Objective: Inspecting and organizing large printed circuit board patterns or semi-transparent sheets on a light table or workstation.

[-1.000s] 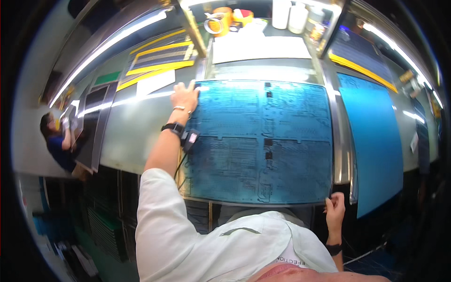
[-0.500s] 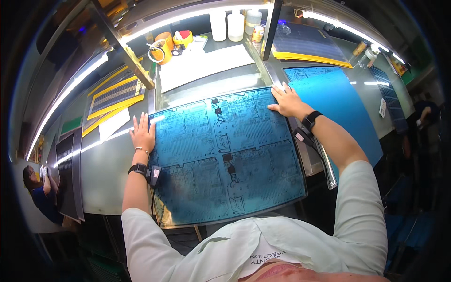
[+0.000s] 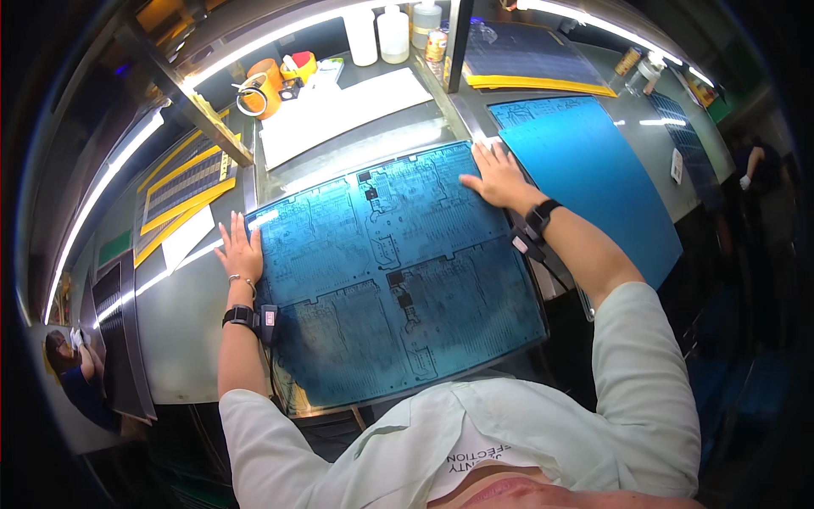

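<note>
Your blue circuit-patterned panel (image 3: 411,254) lies at the centre of the frame. Your left hand (image 3: 242,252) rests at its upper-left corner, fingers slightly spread; your right hand (image 3: 502,180) rests at its upper-right corner, fingers parted (thumb stretched out over the surface).

Left hand (image 3: 242,254) and right hand (image 3: 500,180) touch a blue circuit-patterned panel (image 3: 398,280).

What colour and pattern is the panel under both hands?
Blue panel with dark circuit-like traces, best seen in the head view.
</note>
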Action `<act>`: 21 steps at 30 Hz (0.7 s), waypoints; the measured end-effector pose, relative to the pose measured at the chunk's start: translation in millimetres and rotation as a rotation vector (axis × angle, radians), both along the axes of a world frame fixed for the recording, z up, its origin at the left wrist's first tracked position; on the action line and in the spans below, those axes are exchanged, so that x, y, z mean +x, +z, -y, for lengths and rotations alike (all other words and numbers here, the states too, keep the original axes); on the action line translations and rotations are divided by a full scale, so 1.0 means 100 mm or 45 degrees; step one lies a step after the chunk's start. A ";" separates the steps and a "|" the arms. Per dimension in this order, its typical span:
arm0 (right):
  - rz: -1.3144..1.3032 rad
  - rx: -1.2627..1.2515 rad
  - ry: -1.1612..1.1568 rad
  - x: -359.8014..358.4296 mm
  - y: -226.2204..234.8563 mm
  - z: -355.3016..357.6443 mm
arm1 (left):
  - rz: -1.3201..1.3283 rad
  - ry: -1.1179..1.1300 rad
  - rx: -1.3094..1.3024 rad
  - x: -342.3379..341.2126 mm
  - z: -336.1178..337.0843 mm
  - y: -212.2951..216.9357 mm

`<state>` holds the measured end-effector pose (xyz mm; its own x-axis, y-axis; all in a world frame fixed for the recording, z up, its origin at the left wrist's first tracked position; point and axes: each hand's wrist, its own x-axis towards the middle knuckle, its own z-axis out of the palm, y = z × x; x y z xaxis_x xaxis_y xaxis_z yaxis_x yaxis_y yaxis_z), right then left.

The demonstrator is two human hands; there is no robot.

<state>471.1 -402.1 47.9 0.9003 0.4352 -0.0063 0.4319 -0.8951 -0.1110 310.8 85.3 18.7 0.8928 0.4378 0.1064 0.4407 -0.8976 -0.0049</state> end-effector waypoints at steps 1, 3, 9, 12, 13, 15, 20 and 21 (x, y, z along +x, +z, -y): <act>0.068 -0.030 0.066 -0.14 -0.05 0.09 | -0.005 0.014 -0.015 0.03 0.02 0.01; 0.217 -0.032 0.267 -0.79 -0.02 0.36 | -0.040 0.045 -0.003 0.02 -0.02 -0.04; 0.001 0.021 0.215 -2.76 0.35 1.02 | -0.135 0.215 0.046 -0.27 0.01 0.13; 0.042 0.354 -0.025 -3.02 0.28 1.22 | -0.102 0.169 0.024 -0.89 0.19 0.03; 0.117 0.545 -0.137 -3.01 0.21 1.24 | -0.056 0.146 0.029 -1.22 0.31 0.03; -0.343 0.993 -0.467 -2.91 0.01 1.29 | 0.088 0.094 -0.015 -1.98 0.48 -0.06; -1.099 1.615 -0.718 -2.75 -0.16 1.29 | 0.201 0.438 -0.009 -3.30 1.24 -0.18; -1.088 1.678 -0.700 -2.76 -0.19 1.29 | 0.312 0.480 -0.121 -3.38 1.30 -0.21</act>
<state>194.7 -530.7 28.9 0.8685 0.1951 -0.4557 -0.4616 -0.0167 -0.8869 -27.2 -44.7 -2.6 0.6227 0.7453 0.2383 0.7147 -0.6657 0.2145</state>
